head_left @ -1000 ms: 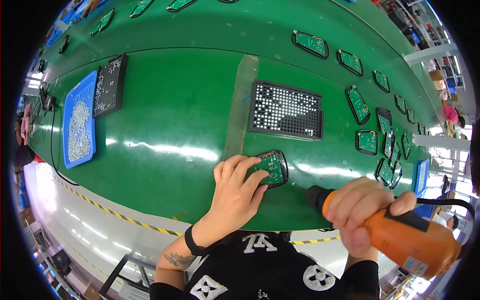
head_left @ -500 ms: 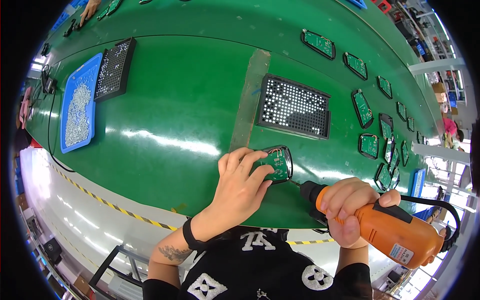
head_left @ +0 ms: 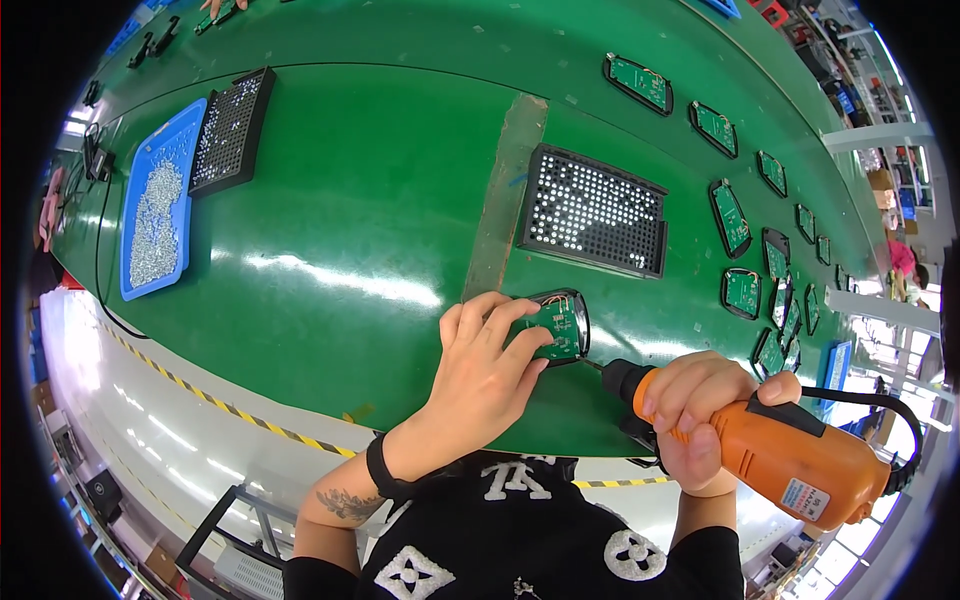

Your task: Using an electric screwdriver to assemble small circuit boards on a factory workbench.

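My left hand [head_left: 485, 355] grips a green circuit board in a black housing [head_left: 567, 325], which lies on the green table near its front edge. The fingers bend over the board's left side. In my right hand [head_left: 700, 410] is an orange electric screwdriver [head_left: 785, 465], the fist wrapped round its body. Its thin bit points left and meets the housing's lower right corner; I cannot tell whether a screw sits under the tip. Just beyond the board stands a black screw tray [head_left: 594, 212] with many screws in its holes.
At the left are a blue tray of loose screws [head_left: 155, 230] and a second black screw tray [head_left: 230, 135]. More housed boards [head_left: 741, 293] lie scattered and partly stacked at the right. A black cable [head_left: 885, 405] loops from the screwdriver. Another person's hand [head_left: 213, 8] shows at the far left.
My hands, the board and the screwdriver keep nearly the same place, while the view shifts slightly. At the far left the other person's hand has moved right, to a board there.
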The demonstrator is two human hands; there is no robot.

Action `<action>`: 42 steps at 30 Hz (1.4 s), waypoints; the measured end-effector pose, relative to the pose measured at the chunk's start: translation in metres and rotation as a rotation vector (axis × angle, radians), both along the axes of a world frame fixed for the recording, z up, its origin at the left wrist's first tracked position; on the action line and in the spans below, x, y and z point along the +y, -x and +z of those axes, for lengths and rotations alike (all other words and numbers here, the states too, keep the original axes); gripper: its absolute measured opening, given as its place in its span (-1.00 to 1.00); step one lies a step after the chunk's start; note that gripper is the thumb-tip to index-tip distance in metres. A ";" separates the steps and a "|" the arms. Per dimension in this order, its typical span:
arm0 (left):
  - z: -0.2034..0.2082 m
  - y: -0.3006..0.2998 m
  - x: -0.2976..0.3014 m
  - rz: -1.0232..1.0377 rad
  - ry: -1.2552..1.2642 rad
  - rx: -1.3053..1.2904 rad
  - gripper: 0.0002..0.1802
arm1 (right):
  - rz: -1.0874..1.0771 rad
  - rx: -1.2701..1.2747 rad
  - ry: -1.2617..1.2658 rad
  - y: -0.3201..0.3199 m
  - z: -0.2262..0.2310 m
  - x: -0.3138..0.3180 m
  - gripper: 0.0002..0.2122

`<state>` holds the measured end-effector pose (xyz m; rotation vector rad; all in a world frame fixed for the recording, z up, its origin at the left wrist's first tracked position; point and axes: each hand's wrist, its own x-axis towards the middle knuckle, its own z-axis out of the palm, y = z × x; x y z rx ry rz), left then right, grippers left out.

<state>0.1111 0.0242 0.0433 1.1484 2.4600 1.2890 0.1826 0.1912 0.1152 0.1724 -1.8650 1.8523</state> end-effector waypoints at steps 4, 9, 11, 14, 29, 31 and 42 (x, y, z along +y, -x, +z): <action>-0.001 0.001 0.001 -0.012 -0.003 0.000 -0.67 | -0.018 -0.011 0.001 0.001 0.000 0.000 -0.60; -0.001 0.006 0.001 0.011 -0.012 -0.006 -0.67 | -0.015 0.010 0.002 0.007 -0.003 -0.002 -0.59; 0.002 0.008 0.000 0.031 0.004 0.017 -0.67 | -0.009 0.021 0.005 0.006 -0.002 -0.003 -0.59; 0.003 0.007 -0.008 0.055 -0.001 -0.012 -0.68 | 0.082 0.129 0.026 0.014 -0.009 -0.012 -0.58; -0.010 -0.012 -0.005 0.066 -0.053 0.036 -0.65 | 0.189 -0.065 0.034 0.016 0.006 -0.010 -0.51; -0.008 -0.009 -0.001 0.034 -0.050 0.047 -0.64 | 0.066 -0.011 0.106 0.024 0.004 -0.004 -0.52; 0.011 0.005 -0.020 0.269 0.153 0.074 -0.63 | -0.299 0.198 0.164 0.082 0.002 0.037 -0.60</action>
